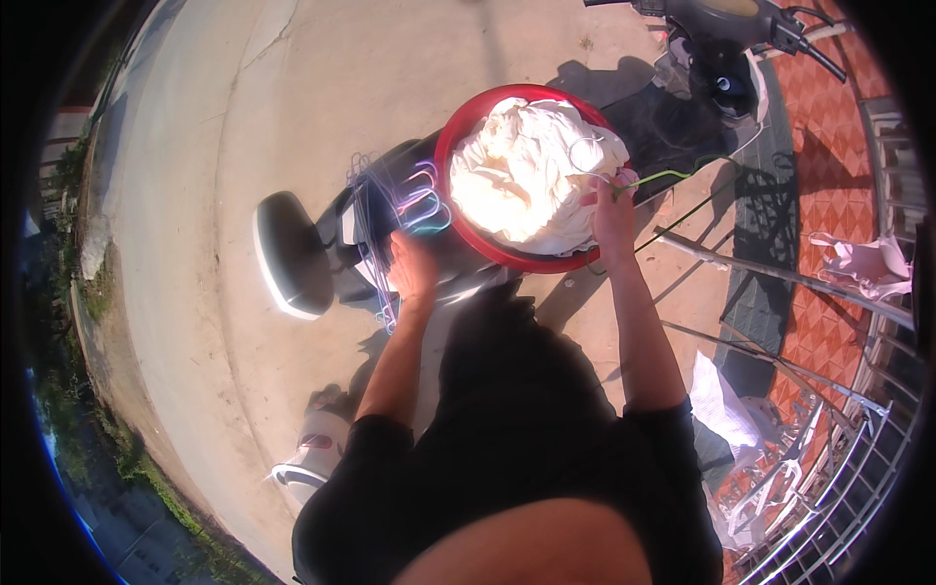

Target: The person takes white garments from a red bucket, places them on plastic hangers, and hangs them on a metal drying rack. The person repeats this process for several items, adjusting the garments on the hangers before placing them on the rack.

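Note:
A red plastic basin [482, 252] full of white cloth [512, 168] rests on the seat of a motor scooter [402, 179]. At the basin's right rim, my right hand [614, 219] holds a green clothes hanger [669, 174] by its neck, the hook over the cloth. My left hand [411, 270] is left of the basin, at a bunch of thin purple and blue clothes hangers [373, 241] lying on the scooter's rear. Its fingers touch or nearly touch the hangers; whether they grip any cannot be told.
The scooter's handlebar [786, 33] is at the upper right, its padded backrest [292, 256] at the left. A metal pole [775, 270] with a pink cloth [870, 267] on it reaches in from the right. A white bucket [318, 446] stands on the concrete at lower left; a metal rack [841, 504] is at lower right.

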The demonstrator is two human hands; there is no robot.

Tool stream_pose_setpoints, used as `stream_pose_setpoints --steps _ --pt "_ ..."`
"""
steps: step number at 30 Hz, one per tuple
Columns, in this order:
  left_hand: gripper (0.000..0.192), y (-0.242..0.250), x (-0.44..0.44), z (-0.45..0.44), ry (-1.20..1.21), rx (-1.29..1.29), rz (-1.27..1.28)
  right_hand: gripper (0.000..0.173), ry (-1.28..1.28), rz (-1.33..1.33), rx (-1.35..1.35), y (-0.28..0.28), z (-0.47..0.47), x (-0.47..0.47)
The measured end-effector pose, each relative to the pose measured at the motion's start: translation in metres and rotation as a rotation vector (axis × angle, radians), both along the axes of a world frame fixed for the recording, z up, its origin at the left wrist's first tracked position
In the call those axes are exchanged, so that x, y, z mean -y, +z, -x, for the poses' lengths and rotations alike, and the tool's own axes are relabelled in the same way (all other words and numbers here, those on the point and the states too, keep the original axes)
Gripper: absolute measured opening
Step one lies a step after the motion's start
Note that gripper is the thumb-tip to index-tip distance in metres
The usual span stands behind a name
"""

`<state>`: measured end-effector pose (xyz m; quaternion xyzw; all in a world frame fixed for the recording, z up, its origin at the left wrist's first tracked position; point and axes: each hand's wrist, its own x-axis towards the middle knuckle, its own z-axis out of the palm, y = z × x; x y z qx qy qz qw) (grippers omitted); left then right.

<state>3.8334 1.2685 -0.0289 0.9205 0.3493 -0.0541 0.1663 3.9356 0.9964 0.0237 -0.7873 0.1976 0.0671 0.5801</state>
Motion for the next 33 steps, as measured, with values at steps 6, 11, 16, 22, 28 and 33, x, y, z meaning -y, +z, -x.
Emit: stream_pose_setpoints --steps 6,11,16,22,28,33 --pt "0.029 -0.013 -0.021 0.015 0.101 0.201 -0.004 0.029 0.138 0.18 0.048 -0.007 0.0 0.005" --pt "0.026 -0.021 -0.033 0.021 0.042 0.032 0.022 0.027 0.005 0.174 0.111 -0.002 -0.001 0.015" --pt "0.031 -0.036 -0.018 0.027 -0.005 0.024 -0.013 0.026 -0.065 0.172 0.135 0.003 0.004 0.034" --pt "0.037 -0.008 -0.02 0.037 -0.189 -0.138 -0.059 0.024 -0.088 0.039 0.107 0.022 0.02 0.061" --pt "0.033 0.07 -0.011 -0.018 -0.386 -0.226 0.001 0.023 -0.148 -0.135 0.067 0.04 0.044 0.077" --pt "0.041 0.072 0.094 -0.094 -0.814 0.598 -0.116 0.022 -0.187 -0.19 0.132 0.038 0.05 0.068"
